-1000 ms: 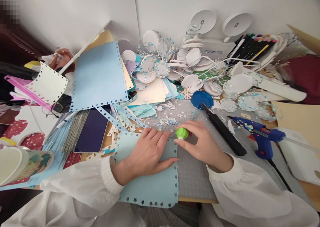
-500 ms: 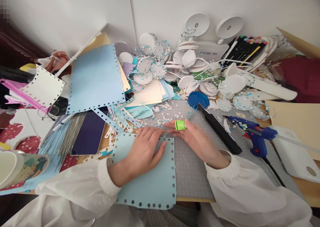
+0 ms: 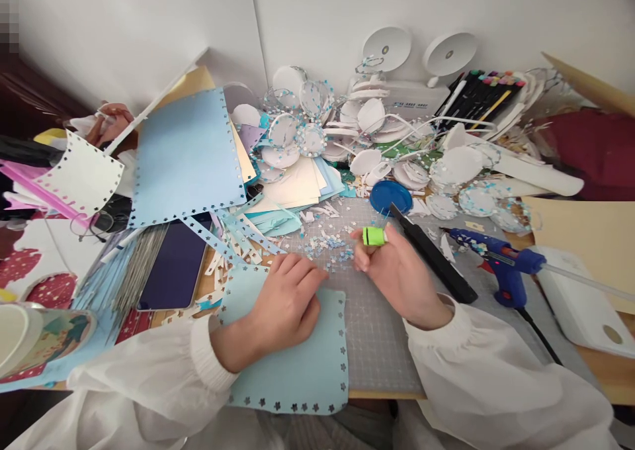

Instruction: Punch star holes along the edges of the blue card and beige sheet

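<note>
My left hand [image 3: 285, 301] lies palm down on a light blue sheet of paper [image 3: 297, 370] with flower-shaped holes punched along its edges. Its fingers rest close together over the sheet's upper part, and nothing shows in them. My right hand [image 3: 404, 271] is raised above the grey cutting mat [image 3: 377, 344], fingers curled and thumb against the index finger. Bright green tape [image 3: 374, 236] wraps a fingertip. A thin, stick-like piece [image 3: 387, 216] pokes out at the pinch, mostly hidden. Tiny punched paper flowers [image 3: 327, 246] lie scattered between my hands.
Right of my right hand lie a black utility knife [image 3: 436, 258] and a blue glue gun [image 3: 506, 258]. Behind are a blue lid [image 3: 391, 198] and piled white discs with beaded wires [image 3: 310, 139]. Leftward are a phone [image 3: 173, 265], thin wires [image 3: 133, 271], a paper cup [image 3: 44, 337] and punched blue paper [image 3: 186, 152].
My right hand has drawn back to the right from beside my left fingertips, and its fingers have curled in. My left hand has stayed on the paper, its thumb now tucked closer.
</note>
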Demonstrator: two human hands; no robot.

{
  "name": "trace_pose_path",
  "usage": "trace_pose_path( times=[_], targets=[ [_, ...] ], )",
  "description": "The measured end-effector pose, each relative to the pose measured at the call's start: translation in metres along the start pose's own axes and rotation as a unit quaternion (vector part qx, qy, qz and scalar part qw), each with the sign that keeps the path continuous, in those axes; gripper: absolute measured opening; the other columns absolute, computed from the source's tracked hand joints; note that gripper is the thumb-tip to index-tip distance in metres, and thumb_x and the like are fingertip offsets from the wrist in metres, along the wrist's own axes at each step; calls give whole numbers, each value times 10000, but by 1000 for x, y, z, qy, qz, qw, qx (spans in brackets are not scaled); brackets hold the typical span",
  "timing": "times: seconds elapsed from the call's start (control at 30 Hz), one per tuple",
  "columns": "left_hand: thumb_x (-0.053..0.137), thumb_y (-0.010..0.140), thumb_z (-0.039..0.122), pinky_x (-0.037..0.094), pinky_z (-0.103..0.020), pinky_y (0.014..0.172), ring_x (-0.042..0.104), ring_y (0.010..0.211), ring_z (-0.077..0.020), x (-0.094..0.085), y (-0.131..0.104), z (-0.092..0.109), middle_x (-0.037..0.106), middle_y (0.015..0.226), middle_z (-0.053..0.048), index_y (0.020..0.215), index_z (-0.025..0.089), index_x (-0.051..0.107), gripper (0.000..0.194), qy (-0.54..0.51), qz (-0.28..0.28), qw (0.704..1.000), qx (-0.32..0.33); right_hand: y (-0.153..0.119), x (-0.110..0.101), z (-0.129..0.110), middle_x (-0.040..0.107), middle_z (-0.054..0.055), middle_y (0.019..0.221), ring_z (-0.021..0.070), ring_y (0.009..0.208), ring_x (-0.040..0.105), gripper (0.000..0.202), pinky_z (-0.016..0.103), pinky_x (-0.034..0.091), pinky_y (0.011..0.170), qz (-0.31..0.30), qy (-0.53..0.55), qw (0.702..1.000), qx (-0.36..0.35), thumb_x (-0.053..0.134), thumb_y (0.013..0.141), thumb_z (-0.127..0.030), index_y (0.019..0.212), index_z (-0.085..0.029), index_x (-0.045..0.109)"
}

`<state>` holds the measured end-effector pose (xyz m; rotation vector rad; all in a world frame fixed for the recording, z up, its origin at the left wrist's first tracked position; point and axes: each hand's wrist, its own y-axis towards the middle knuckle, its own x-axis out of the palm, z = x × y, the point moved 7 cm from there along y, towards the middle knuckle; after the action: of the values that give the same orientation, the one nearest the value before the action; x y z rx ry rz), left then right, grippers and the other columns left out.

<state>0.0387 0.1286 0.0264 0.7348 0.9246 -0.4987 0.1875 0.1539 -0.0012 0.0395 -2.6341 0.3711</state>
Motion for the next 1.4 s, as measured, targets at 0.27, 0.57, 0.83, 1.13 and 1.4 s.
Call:
trace_pose_path(
  times=[0.27, 0.57, 0.83, 1.13, 1.4],
  targets=[
    [394, 752, 77, 282, -329, 560, 368, 623, -182, -8, -7, 24, 495, 660, -49, 693, 173, 504, 157, -6, 21, 984, 175, 1, 5, 0, 160, -79, 432, 86, 408, 152, 541, 234, 234, 427, -72, 62, 995, 30, 343, 872, -624, 559, -196, 450],
    [437, 772, 62, 383, -318, 615, 473, 716, -183, -15, -1, 17, 582, 808, -64, 887, 161, 569, 201, -8, 4, 985, 172, 15, -4, 3, 108, -97, 386, 70, 373, 73, 557, 223, 161, 392, -102, 142, 983, 47, 371, 835, -623, 470, -202, 381],
    [499, 814, -1, 472, -297, 754, 555, 867, -159, -82, 3, 21, 573, 945, -52, 1049, 212, 600, 332, -114, 92, 987, 60, 19, -6, 8, 112, -92, 378, 71, 368, 82, 544, 214, 145, 380, -129, 169, 977, 33, 358, 849, -586, 467, -200, 387],
    [564, 858, 163, 491, -209, 632, 527, 833, -141, -76, -25, -6, 534, 903, -33, 889, 208, 588, 60, -250, 166, 934, -194, 16, -14, -14, 219, -65, 430, 88, 417, 211, 516, 203, 316, 435, -126, 170, 977, 11, 405, 839, -620, 546, -197, 428],
    [552, 837, 240, 499, -231, 636, 560, 795, -138, -41, -39, -18, 554, 885, -33, 916, 185, 571, 99, -255, 90, 926, -263, 21, -18, -5, 406, -44, 535, 83, 435, 345, 538, 209, 330, 428, -73, 82, 994, 6, 425, 821, -679, 723, -168, 565]
  ],
)
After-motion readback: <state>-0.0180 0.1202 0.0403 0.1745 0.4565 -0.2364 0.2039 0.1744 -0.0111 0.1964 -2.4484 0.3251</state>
